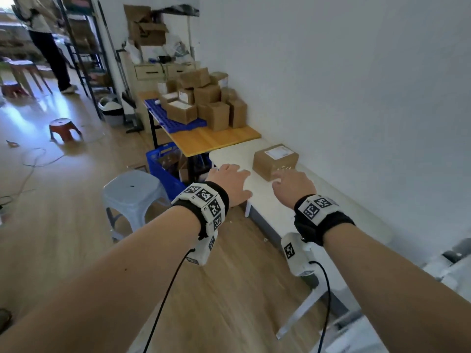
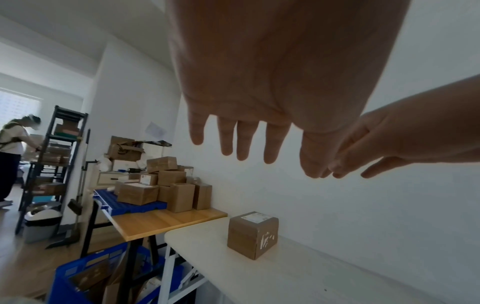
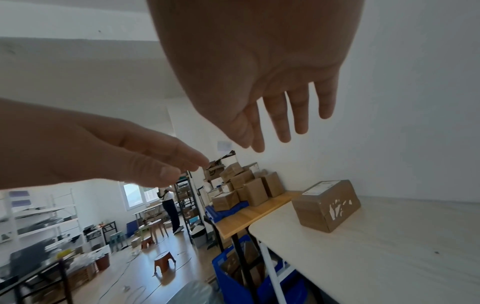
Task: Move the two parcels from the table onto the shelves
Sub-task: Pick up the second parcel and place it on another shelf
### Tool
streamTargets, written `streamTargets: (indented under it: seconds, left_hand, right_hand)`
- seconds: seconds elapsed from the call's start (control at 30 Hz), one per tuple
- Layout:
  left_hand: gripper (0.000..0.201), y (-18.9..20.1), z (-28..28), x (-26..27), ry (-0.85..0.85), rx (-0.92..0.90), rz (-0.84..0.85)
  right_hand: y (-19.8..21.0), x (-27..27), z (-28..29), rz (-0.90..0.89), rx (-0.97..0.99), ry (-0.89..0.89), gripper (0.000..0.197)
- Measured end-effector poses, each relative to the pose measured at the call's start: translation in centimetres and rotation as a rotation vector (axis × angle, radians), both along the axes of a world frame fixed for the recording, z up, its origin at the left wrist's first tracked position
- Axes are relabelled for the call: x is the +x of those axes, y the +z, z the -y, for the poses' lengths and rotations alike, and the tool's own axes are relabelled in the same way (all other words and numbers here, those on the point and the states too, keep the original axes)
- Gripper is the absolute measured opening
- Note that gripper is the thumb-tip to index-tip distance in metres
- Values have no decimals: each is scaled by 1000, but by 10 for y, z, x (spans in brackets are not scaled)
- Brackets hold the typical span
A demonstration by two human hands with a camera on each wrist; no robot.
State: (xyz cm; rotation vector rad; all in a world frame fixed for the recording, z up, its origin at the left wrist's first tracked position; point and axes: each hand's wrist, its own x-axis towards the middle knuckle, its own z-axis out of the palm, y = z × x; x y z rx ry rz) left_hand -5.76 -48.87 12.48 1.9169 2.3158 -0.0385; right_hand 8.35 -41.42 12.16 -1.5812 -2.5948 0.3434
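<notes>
Here both hands hover empty-fingered near the parcel.

Left hand: fingers straight and spread, holding nothing, above the white worktop.
Right hand: beside it, fingers relaxed.
Parcel: one brown box (label on top) on the worktop, near the wall.

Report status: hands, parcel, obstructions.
Left hand and right hand open, empty, reaching. Brown cardboard parcel untouched on white table. Nothing in the way.
</notes>
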Motion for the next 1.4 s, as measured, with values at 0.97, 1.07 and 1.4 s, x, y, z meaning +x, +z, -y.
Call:
streamTargets:
  seconds: [0.97, 1.07, 1.4]
  left_hand:
    - [62, -77, -422, -171, -383, -160, 236]
    - [66, -89, -451, -159, -354, -181, 297]
    - [69, -129, -516, -141, -248, -329, 429]
  right_hand:
    - [-75, -116, -324, 7, -268, -613, 39]
    - [-92, -99, -348, 5, -345, -636, 40]
    - [-125, -92, -408, 14, -600, -580, 49]
